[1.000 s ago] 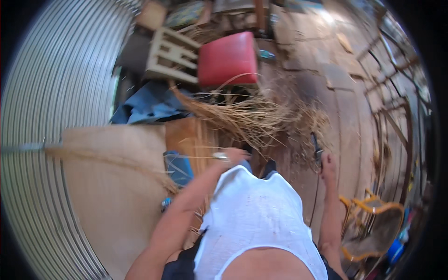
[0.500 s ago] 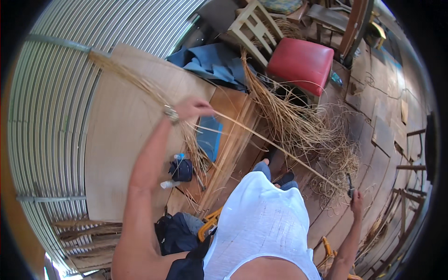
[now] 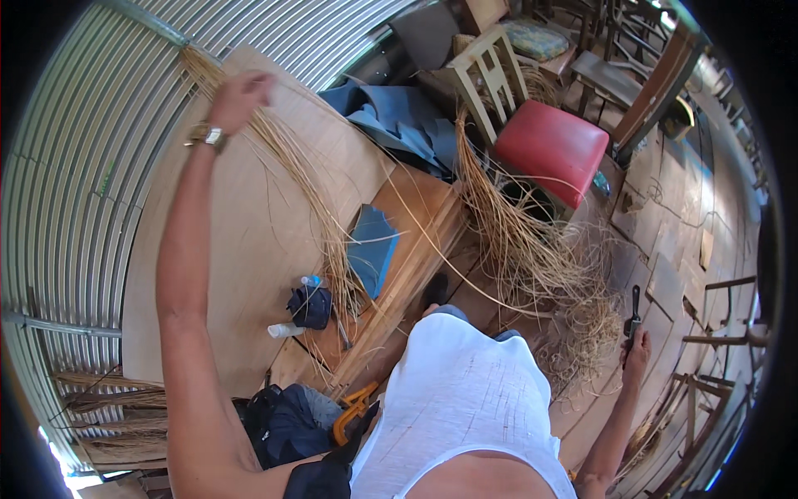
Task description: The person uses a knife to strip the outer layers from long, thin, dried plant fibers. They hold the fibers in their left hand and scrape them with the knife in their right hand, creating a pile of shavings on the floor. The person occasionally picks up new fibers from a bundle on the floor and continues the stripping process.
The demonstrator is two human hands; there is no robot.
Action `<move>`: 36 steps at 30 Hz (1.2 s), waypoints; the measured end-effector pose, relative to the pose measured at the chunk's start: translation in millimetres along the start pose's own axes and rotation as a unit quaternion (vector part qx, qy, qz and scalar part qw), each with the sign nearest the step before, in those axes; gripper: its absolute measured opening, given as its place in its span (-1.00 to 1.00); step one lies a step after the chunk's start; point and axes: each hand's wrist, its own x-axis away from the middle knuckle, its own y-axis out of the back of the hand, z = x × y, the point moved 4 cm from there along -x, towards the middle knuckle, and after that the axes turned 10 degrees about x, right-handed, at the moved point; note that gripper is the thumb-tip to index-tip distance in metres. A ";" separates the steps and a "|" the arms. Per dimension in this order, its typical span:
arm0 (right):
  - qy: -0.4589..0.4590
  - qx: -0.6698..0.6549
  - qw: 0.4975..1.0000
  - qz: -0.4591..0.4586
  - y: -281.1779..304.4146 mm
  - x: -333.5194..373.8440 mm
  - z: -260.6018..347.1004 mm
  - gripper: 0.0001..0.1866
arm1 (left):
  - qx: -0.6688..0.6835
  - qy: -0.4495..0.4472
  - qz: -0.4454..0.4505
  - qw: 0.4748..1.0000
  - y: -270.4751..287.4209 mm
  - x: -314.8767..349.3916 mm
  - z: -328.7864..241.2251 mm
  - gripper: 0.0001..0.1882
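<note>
My left hand (image 3: 239,101), with a watch on the wrist, is raised over the upper part of a long bundle of cane strips (image 3: 287,150). Motion smears its fingers, but they look closed. A single pale cane strip (image 3: 440,235) curves from the floor up toward that hand; its upper end is hard to make out. At the far right, my right hand (image 3: 637,351) is closed around a small black tool (image 3: 634,312), which points away from me. The tool's exact kind does not show. Tangled cane shavings (image 3: 594,328) lie to its left.
A larger cane bundle (image 3: 515,233) spreads beside a chair with a red seat (image 3: 553,150). Blue sheet material (image 3: 407,125), a blue piece (image 3: 371,249), a dark pouch (image 3: 310,308) and a clear bottle (image 3: 285,331) lie by the wooden board (image 3: 191,274). Corrugated metal (image 3: 75,200) borders the left.
My left hand has swung up and left, away from the middle. The strip, formerly straight between both hands, now sags in a curve, its lower end apart from my right hand.
</note>
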 end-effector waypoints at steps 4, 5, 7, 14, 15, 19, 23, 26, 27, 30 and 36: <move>0.044 -0.079 0.995 0.044 -103.9 38.7 77.9 -0.73 | 0.226 -0.090 0.255 0.936 -161.4 39.3 -59.2 -0.83; 0.053 -0.122 0.988 0.075 -138.1 48.8 99.4 -0.75 | 0.180 -0.152 0.277 0.932 -190.8 58.4 -80.6 -0.84; 0.074 -0.160 0.974 0.139 -213.0 72.8 145.2 -0.77 | 0.209 -0.177 0.339 0.900 -238.1 99.8 -93.3 -0.80; 0.095 -0.048 0.930 0.351 -346.0 130.3 208.2 -0.70 | 0.300 -0.144 0.443 0.832 -278.8 99.1 -70.6 -0.74; 0.087 -0.027 0.928 0.362 -347.5 132.0 210.2 -0.71 | 0.299 -0.117 0.477 0.818 -268.2 85.5 -47.8 -0.74; 0.060 -0.003 0.931 0.359 -312.9 100.0 182.7 -0.73 | 0.483 0.104 0.460 0.737 -210.2 37.0 68.9 -0.83; -0.005 -0.136 0.919 0.370 -296.2 91.1 178.1 -0.74 | 0.679 0.195 0.388 0.592 -224.5 49.7 138.4 -0.88; -0.058 -0.368 0.819 0.435 -320.1 88.8 188.9 -0.73 | 0.678 0.157 0.439 0.568 -293.6 86.5 89.1 -0.74; -0.073 -0.403 0.803 0.434 -331.1 85.9 192.8 -0.73 | 0.670 0.141 0.473 0.554 -314.9 97.4 60.6 -0.67; -0.093 -0.444 0.781 0.431 -362.5 75.8 214.5 -0.67 | 0.641 0.057 0.534 0.549 -374.4 136.6 -13.0 -0.63; 0.024 -0.259 0.922 0.289 -347.9 29.7 213.7 -0.73 | 0.621 0.137 0.516 0.575 -369.7 147.8 13.7 -0.77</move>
